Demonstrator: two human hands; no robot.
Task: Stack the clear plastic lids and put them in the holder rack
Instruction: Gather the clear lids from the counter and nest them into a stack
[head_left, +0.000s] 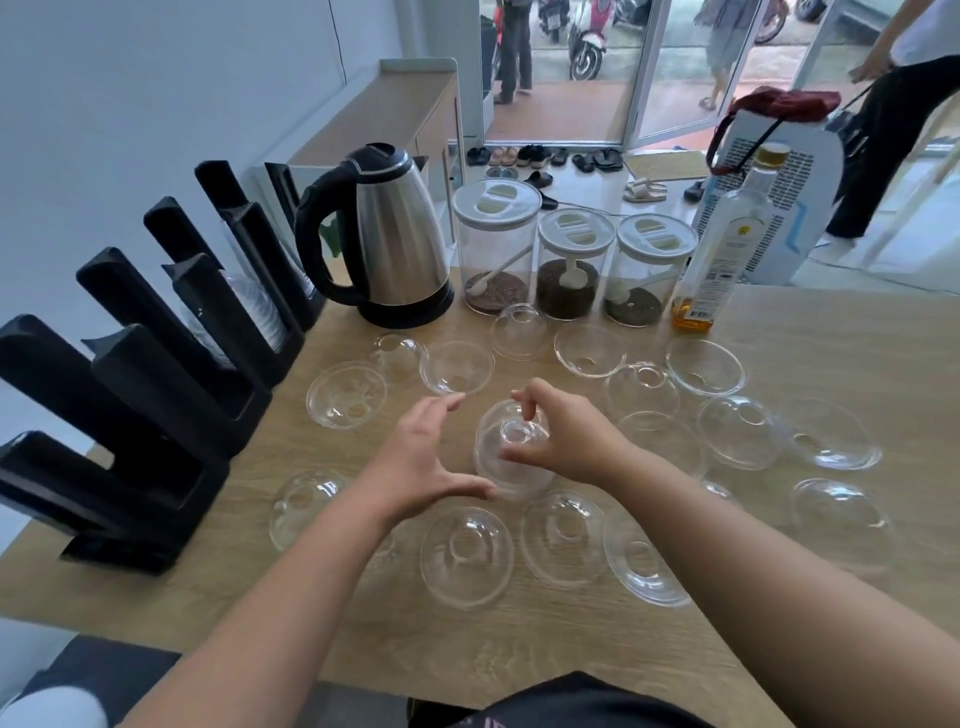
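Observation:
Many clear dome lids lie scattered on the wooden table (519, 649), some dome up and some upside down, such as one lid (466, 557) in front and one lid (457, 368) behind. At the centre stands a short stack of lids (511, 467). My right hand (563, 436) pinches the top of this stack between thumb and curled fingers. My left hand (421, 462) is spread beside the stack, its thumb at the stack's bottom rim and its fingers apart. The black holder rack (156, 415) runs along the left edge, with stacked lids (249, 312) in its far slots.
A steel kettle (395, 234), three lidded jars (571, 265) and a bottle of amber liquid (722, 249) stand along the table's far side. A white appliance (789, 182) stands behind the bottle. A person (893, 119) is at the open doorway.

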